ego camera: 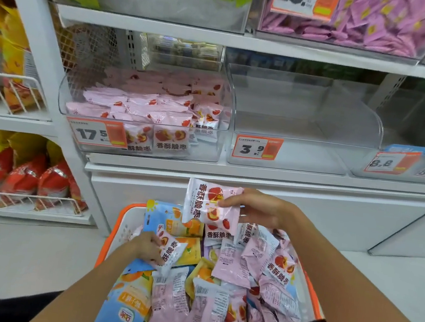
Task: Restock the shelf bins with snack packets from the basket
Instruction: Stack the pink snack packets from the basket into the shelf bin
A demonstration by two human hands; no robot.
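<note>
**Pink packets held over the basket, below the shelf bins**

At the left, on the middle shelf, a clear bin (138, 149) tagged 17.5 is seen partly filled with pink jujube packets (172, 135). Just beside it to the right, a second clear bin (285, 158) tagged 3.9 is shown. Below the shelf, an orange-rimmed basket (114, 231) is heaped with pink packets and blue-and-orange pouches (130, 291). Inside the basket, a small pink packet (170, 251) is pinched by the curled fingers of the left hand (147, 250). Further right and higher, above the basket's far edge, a larger pink packet (212, 203) is gripped at its right side between the thumb and fingers of the right hand (256, 208), and is held upright, facing the camera.
</note>
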